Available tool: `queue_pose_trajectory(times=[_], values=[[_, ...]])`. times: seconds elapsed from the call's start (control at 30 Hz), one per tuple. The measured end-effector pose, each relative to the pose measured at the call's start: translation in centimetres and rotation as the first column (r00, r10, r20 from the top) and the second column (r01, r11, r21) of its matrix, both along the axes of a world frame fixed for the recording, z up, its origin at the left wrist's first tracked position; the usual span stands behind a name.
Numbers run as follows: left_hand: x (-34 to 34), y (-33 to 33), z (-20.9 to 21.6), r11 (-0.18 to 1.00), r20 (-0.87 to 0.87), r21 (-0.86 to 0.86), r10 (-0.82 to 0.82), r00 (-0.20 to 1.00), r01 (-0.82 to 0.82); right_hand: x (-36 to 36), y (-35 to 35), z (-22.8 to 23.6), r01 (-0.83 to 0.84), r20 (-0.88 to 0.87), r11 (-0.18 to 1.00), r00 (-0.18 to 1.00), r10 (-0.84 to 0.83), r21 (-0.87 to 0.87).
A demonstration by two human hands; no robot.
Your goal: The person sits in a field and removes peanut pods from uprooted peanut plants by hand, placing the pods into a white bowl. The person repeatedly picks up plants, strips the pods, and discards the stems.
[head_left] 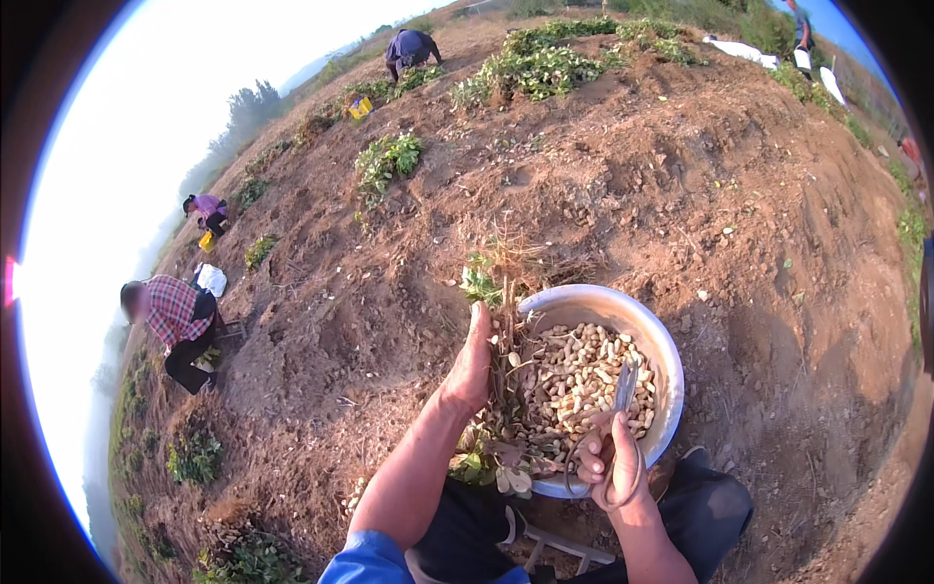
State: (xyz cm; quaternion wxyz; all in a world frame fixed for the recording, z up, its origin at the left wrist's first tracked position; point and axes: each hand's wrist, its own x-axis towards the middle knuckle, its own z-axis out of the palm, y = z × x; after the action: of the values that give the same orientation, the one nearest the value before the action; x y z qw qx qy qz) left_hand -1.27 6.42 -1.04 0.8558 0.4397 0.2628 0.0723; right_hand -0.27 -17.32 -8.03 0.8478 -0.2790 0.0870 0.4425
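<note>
A light basin (667, 360) stands between my legs, part filled with peanuts (584, 375) in their shells. At its left rim my left hand (470, 362) is closed round a bundle of peanut plants (503, 365). Its thumb points up and most of its fingers are hidden. Dry stems and roots stick up from the bundle, and leaves hang below. My right hand (615, 462) grips a pair of scissors (627, 387) by its large loop handles, over the near right part of the basin. The blades point away from me, above the peanuts.
Small stool bars (559, 547) show beneath me. Loose peanuts (356, 494) lie on the soil at my left. Pulled plants (540, 70) lie in heaps across the field. Several people work farther off, one in a checked shirt (171, 310) at the left. White sacks (741, 51) lie far right.
</note>
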Motion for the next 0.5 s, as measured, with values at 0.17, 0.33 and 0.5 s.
queue_pose_trajectory(times=[0.17, 0.33, 0.5], values=[[-0.3, 0.5, 0.3, 0.97, 0.1, 0.21, -0.144, 0.984, 0.121, -2.9, 1.4, -7.1, -0.164, -0.246, 0.942, 0.965, 0.092, -0.293], [-0.5, 0.8, 0.3, 0.924, 0.057, 0.355, -0.177, 0.983, 0.146, -2.6, 1.6, -3.0, -0.163, -0.126, 0.964, 0.982, 0.138, -0.211], [-0.1, 1.4, -1.8, 0.8, 0.09, 0.6, -0.108, 0.99, 0.033, -2.4, 1.5, -1.6, -0.102, 0.097, 0.957, 0.986, 0.133, -0.273]])
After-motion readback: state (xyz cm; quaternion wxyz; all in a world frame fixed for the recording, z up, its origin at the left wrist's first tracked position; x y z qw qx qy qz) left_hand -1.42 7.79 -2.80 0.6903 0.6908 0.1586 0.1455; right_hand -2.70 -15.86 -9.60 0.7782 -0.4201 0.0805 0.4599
